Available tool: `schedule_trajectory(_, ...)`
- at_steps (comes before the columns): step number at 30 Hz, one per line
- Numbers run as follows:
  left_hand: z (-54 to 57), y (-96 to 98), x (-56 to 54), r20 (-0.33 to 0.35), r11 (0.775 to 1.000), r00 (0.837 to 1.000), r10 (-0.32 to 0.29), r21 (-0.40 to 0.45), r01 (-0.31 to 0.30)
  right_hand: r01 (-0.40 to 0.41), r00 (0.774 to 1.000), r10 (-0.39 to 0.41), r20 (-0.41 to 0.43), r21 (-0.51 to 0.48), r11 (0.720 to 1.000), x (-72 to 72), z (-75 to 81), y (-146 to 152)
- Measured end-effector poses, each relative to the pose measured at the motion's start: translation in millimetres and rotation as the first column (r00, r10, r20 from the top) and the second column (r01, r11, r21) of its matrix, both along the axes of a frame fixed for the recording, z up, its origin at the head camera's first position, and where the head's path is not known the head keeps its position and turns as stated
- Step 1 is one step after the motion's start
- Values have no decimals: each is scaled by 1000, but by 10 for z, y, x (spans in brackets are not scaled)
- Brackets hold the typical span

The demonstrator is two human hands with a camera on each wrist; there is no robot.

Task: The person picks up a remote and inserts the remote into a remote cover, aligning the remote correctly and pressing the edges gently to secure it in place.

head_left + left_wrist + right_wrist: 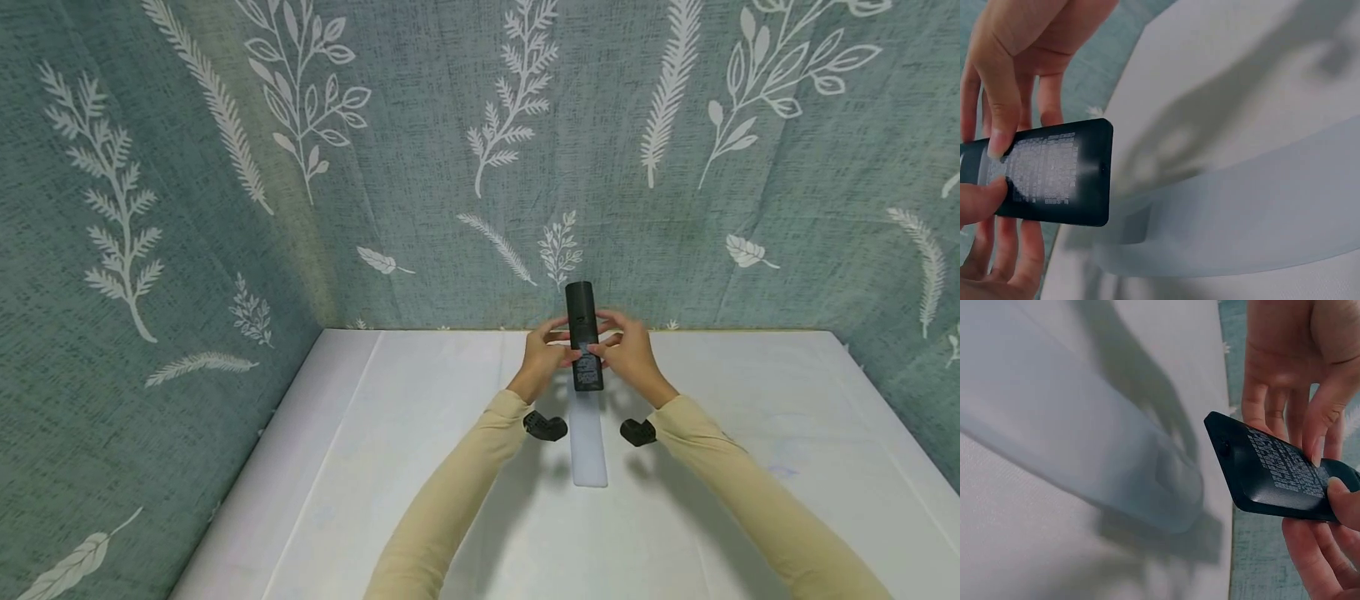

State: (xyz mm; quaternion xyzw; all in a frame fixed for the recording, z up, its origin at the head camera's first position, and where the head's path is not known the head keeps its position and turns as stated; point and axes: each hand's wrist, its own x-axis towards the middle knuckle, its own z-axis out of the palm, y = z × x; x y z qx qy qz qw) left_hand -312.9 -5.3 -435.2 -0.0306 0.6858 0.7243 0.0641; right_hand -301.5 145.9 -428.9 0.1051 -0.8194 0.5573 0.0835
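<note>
Both hands hold a black remote control above the far part of the table, its back with the pale printed label facing up. My left hand grips its left edge, thumb on the label and fingers along the side and beneath. On the other edge my right hand does the same, its thumb close to the left one. The remote's button side is hidden. Below it, a long, frosted, whitish strip with rounded ends lies on the table, apart from the remote; a darker rectangle shows near its far end.
A white-covered table spreads under the arms. Patterned green-grey cloth hangs behind it and along its left side. Small black devices sit at the wrists, over the table on either side of the strip.
</note>
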Motion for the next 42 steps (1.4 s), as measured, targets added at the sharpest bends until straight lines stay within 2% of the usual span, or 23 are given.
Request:
schedule_trajectory(7, -153, 28, -30, -28, 999, 999, 24, 26, -24, 40, 997, -38, -69, 21, 999, 2, -93, -28)
schedule_trajectory(11, -225, 42, -30, -43, 999, 999, 15, 36, -13, 58, 992, -54, -118, 31, 998, -11, -172, -33)
schedule_trajectory(18, -290, 45, -14, -15, 999, 999, 34, -20, -34, 65, 995, -59, -78, 82, 994, -20, -254, -44)
schedule_trajectory(23, -328, 43, -22, 2, 999, 999, 34, 6, -34, 45, 997, -40, -67, 82, 996, -29, -293, -29)
schedule_trajectory(28, -366, 17, -30, -25, 998, 999, 26, 54, -25, -1, 999, 3, -33, 55, 998, -22, -307, -18)
schedule_trajectory(31, -391, 6, -36, -38, 998, 999, 19, 55, -17, -18, 1000, 18, -7, 35, 999, -20, -330, -8)
schedule_trajectory(34, -407, 14, -42, -46, 999, 999, 27, 37, -25, -13, 1000, 13, 2, 40, 999, -26, -357, -5)
schedule_trajectory(39, -417, 45, -45, -83, 997, 994, 75, -10, -76, 4, 1000, -3, -24, 50, 999, -21, -378, -31)
schedule_trajectory(42, -425, 46, -53, -107, 995, 991, 80, -48, -85, -1, 1000, 1, 8, 45, 999, -11, -393, -19)
